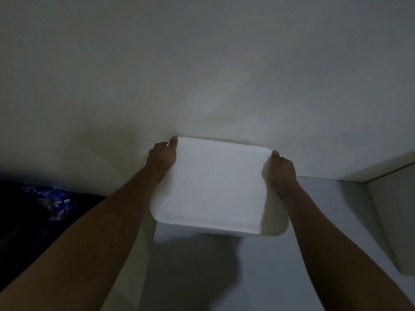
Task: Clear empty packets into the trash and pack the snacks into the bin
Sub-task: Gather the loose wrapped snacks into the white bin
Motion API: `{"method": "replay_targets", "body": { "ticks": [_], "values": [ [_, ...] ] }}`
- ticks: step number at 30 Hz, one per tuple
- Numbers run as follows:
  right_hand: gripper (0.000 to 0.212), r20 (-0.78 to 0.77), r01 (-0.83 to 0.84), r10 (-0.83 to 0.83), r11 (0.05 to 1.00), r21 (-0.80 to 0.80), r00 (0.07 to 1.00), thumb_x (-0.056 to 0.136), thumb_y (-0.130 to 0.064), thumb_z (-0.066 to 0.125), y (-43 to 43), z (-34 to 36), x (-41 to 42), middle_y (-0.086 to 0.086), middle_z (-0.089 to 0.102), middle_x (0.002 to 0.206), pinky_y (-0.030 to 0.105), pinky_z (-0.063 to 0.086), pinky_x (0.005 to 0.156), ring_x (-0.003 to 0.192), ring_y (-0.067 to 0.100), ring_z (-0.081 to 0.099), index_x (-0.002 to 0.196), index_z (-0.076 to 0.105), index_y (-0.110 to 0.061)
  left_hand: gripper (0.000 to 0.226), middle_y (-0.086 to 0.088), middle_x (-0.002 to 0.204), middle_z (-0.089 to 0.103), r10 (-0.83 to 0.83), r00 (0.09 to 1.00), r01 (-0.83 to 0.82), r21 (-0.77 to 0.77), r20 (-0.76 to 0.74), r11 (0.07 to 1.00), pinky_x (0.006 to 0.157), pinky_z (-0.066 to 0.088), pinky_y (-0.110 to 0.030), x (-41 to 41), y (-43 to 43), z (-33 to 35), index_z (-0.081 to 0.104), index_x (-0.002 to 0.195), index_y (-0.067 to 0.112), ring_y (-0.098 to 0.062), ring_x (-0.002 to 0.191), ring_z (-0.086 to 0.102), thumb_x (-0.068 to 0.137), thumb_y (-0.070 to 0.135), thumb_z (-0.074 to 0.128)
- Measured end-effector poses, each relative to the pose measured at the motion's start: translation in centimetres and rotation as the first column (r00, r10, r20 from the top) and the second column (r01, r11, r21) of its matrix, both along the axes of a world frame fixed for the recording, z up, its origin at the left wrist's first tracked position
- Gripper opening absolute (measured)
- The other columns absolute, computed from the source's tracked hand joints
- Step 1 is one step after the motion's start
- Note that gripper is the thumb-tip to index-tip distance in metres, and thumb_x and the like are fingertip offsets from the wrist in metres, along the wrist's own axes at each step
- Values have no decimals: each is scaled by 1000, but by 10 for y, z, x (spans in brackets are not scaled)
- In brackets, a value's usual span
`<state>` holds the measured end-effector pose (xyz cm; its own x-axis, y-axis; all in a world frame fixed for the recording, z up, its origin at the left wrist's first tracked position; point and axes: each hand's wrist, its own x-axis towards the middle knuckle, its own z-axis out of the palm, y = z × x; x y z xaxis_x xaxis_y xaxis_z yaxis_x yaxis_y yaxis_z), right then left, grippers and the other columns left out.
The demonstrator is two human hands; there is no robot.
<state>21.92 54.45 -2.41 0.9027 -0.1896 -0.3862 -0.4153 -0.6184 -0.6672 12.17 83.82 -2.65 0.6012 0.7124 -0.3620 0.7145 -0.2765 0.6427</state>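
Head view, dim light: we hold a white bin point(213, 187) between both hands, arms stretched forward. Its flat white top faces us and is closed over, so we cannot see what is inside.

Our left hand point(161, 158) grips the bin's left side near the far left corner, thumb laid on the top edge and the other fingers curled out of sight down the side. Our right hand point(280, 169) grips the right side near the far right corner in the same way, thumb on top and fingers wrapped round the wall.

The bin's far edge sits close against the pale wall point(202, 63), over the far edge of a grey surface point(292, 265). A dark shadow lies on that surface just beneath the bin, and its lower edge is blurred, so we cannot tell whether it rests there or hangs above.

At the left edge, in a dark patch, lies a blue-and-white patterned thing point(51, 202), too dim to identify. A white ledge point(393, 221) stands at the right.
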Motion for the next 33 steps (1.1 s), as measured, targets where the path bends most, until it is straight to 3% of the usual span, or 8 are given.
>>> {"method": "replay_targets", "body": {
  "ticks": [6,9,12,14,17,22,27,33],
  "values": [
    [56,138,-10,7,1000,20,990,104,-44,36,-4,6,-15,25,66,116,38,44,92,111,39,61,111,66,3,54,-19,120,67,28,991,-40,88,131,995,94,47,-38,-15,-8,7,68,112,5,-38,114,60,99,51,44],
    [48,318,-95,90,996,-1,944,99,-43,48,-5,17,-36,14,60,132,38,42,102,123,32,56,132,57,-10,39,-9,127,61,-133,933,33,289,335,957,96,47,-38,-35,-25,16,63,120,15,-29,119,57,95,43,55],
    [61,311,-287,358,924,-251,880,91,-52,52,-10,15,-74,6,38,152,47,41,108,133,29,45,144,42,-22,60,-8,151,43,-409,903,284,531,132,798,110,36,-47,-65,-51,14,52,137,21,-31,139,37,90,59,52],
    [69,222,-324,433,858,-398,874,90,-60,48,-13,11,-102,5,23,160,55,33,111,140,31,33,147,31,-26,83,-7,162,22,-452,882,456,492,-135,742,117,20,-55,-86,-69,15,37,149,27,-38,148,15,84,78,39],
    [72,181,-358,540,737,-573,822,93,-65,37,-15,5,-126,9,18,162,60,20,115,147,35,20,150,25,-24,111,-8,166,-3,-461,828,561,469,-320,682,117,0,-64,-108,-86,16,9,157,30,-46,149,-8,69,97,14],
    [75,227,-338,562,722,-604,795,92,-70,31,-15,4,-129,14,25,159,50,33,113,146,38,21,145,34,-16,133,-12,165,-12,-441,812,584,508,-383,634,118,3,-65,-112,-93,17,-4,157,26,-48,148,-13,52,106,7],
    [74,248,-319,551,732,-602,797,93,-71,27,-14,2,-127,12,28,159,50,40,108,147,37,22,141,39,-15,135,-12,166,-1,-429,843,538,559,-326,631,115,19,-64,-111,-96,11,5,156,25,-48,148,-4,50,107,19],
    [63,367,-228,348,915,-332,863,97,-54,43,-18,4,-132,2,38,157,44,38,111,148,21,29,145,46,-12,124,-10,166,9,-430,856,513,557,-285,653,113,26,-61,-121,-96,15,17,156,26,-45,149,0,58,103,20]
  ]
}}
